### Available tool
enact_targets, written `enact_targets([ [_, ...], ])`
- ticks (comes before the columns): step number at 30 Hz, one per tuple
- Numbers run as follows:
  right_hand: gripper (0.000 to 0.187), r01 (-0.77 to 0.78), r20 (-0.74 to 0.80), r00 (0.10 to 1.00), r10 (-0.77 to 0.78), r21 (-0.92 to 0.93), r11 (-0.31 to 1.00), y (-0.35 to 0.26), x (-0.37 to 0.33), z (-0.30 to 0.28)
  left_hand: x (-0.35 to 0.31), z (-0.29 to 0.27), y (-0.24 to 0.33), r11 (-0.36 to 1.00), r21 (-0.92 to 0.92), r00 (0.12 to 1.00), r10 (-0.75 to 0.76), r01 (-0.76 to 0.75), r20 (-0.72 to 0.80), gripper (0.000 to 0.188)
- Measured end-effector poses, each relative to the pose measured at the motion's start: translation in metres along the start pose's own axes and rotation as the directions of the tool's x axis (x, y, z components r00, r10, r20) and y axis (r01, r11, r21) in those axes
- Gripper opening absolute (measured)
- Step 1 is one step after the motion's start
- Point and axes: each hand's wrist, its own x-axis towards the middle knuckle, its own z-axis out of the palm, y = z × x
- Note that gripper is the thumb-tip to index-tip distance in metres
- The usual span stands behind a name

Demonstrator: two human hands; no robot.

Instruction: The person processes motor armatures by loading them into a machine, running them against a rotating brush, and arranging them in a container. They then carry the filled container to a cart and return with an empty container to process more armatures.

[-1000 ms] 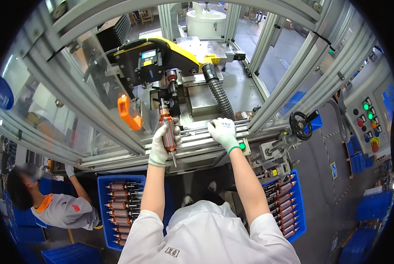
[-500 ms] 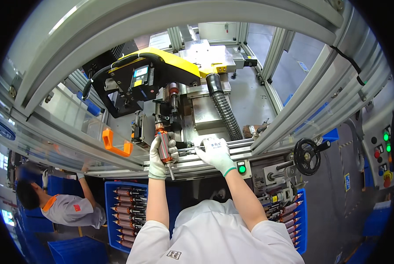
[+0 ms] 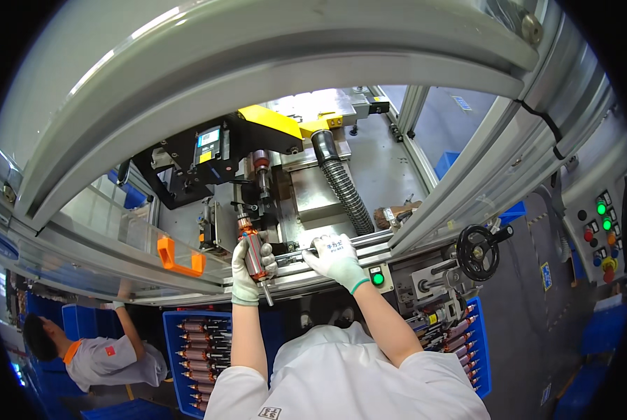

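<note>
My left hand (image 3: pixel 245 271), in a white glove with a pale green cuff, is closed around a motor armature (image 3: pixel 252 250). The armature has a red-and-grey striped body, copper at its far end and a bare shaft pointing toward me. It is tilted, far end up, at the machine's front opening. My right hand (image 3: pixel 333 260), gloved too, lies back up over the front metal rail (image 3: pixel 376 241), beside a thin metal rod. Its fingers curl over the far side, and what they grip is hidden. Behind the left hand, a second armature (image 3: pixel 261 160) sits in the machine under the yellow-and-black head.
A blue crate (image 3: pixel 170 350) of armatures stands at lower left, another blue crate (image 3: pixel 486 350) at right. Nearby are a black handwheel (image 3: pixel 478 253), a lit green button (image 3: pixel 378 278), an orange handle (image 3: pixel 177 257) and a ribbed hose (image 3: pixel 345 196). A co-worker (image 3: pixel 110 350) is at far left.
My view has shifted, so the machine frame fills more of the top. Both hands keep nearly the same places on the armature and at the rail.
</note>
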Motion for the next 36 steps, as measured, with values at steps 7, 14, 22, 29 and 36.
enact_targets([
  [7,0.047,-0.017,-0.057,0.998,0.015,-0.023,1.000,-0.004,-0.003,0.000,0.001,-0.007,0.001,0.998,-0.039,0.999,-0.045,0.045,0.011,0.049],
  [14,0.044,-0.031,-0.041,0.999,0.030,-0.023,0.999,-0.010,-0.005,-0.007,0.002,-0.013,0.001,0.998,-0.040,0.998,-0.051,0.052,0.023,0.049],
  [22,0.028,0.043,-0.222,0.974,-0.036,0.030,0.999,0.000,-0.005,0.014,0.000,-0.005,0.002,0.999,-0.018,0.998,-0.050,0.049,-0.039,0.048],
  [29,0.034,-0.129,0.206,0.975,-0.088,0.837,0.531,0.012,0.076,-0.017,-0.006,0.010,0.002,0.995,0.097,0.990,-0.023,0.036,-0.136,0.046],
  [36,0.033,-0.172,0.184,0.933,0.310,0.983,-0.066,0.005,0.241,0.017,-0.009,0.005,0.000,0.996,0.081,0.982,-0.028,0.043,-0.186,0.046],
])
